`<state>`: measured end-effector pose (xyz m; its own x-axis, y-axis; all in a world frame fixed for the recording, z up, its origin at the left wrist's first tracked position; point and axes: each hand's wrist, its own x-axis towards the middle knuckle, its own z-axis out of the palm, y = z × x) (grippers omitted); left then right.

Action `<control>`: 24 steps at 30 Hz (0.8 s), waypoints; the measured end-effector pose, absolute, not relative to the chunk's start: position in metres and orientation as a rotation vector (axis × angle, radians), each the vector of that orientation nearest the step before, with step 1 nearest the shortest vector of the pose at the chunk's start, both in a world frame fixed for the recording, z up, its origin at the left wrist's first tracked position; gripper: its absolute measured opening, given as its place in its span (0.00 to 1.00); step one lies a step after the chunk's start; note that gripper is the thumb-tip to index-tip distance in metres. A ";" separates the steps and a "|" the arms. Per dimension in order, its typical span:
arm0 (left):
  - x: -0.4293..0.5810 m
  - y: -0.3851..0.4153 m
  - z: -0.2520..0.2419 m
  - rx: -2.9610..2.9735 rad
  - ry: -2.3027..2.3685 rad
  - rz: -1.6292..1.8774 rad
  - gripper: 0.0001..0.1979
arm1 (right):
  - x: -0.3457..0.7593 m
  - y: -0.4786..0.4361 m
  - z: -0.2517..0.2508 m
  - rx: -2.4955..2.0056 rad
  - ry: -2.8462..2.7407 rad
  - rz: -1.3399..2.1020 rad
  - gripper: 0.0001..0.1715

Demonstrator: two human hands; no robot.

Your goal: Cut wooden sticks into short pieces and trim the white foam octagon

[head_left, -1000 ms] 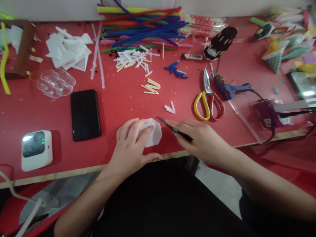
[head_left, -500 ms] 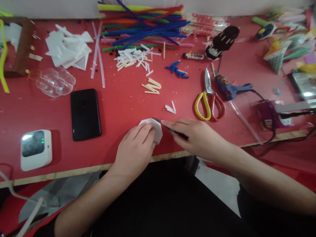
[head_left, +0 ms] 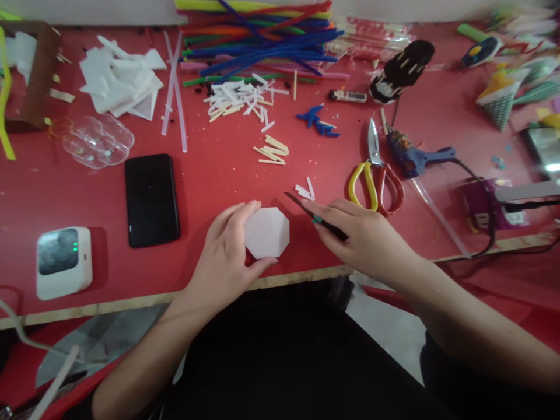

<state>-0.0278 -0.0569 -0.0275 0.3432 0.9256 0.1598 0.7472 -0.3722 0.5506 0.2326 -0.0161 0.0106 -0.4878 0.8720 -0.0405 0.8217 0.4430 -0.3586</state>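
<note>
A white octagonal piece of card or foam board [head_left: 268, 233] is near the table's front edge. My left hand [head_left: 231, 245] grips it from the left, fingers on the upper left edge and thumb along the lower edge. In my right hand [head_left: 354, 230] is a craft knife [head_left: 301, 205] with a dark handle and a bit of teal on it. Its dark blade points up and left, apart from the octagon. Just beyond the blade lie a few short white strips [head_left: 306, 189].
Scissors [head_left: 373, 143] and a glue gun [head_left: 415, 156] with a cord lie to the right. A black phone [head_left: 151, 200] and a white device [head_left: 63, 262] are at left. Short sticks [head_left: 272, 151], blue pieces [head_left: 318, 121] and pipe cleaners [head_left: 262, 46] lie further back.
My left hand has slid left off the octagon's face to its edge, uncovering it. The craft knife has moved away from the octagon, right and slightly up.
</note>
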 end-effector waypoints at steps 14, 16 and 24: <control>0.000 -0.068 -0.038 2.258 1.731 0.754 0.49 | 0.245 -0.025 0.004 -1.564 -2.466 0.600 0.27; -0.002 -0.068 -0.036 2.204 1.712 0.771 0.42 | 0.245 -0.025 0.003 -1.556 -2.455 0.611 0.27; -0.014 -0.066 -0.028 2.211 1.463 0.761 0.41 | 0.245 -0.027 -0.001 -1.563 -2.368 0.642 0.27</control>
<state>-0.0143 -0.0657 -0.0283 0.3111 0.9227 0.2277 0.7165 -0.3852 0.5816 0.2445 -0.0265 -0.0011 -0.4034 0.9139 -0.0462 0.8120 0.3342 -0.4785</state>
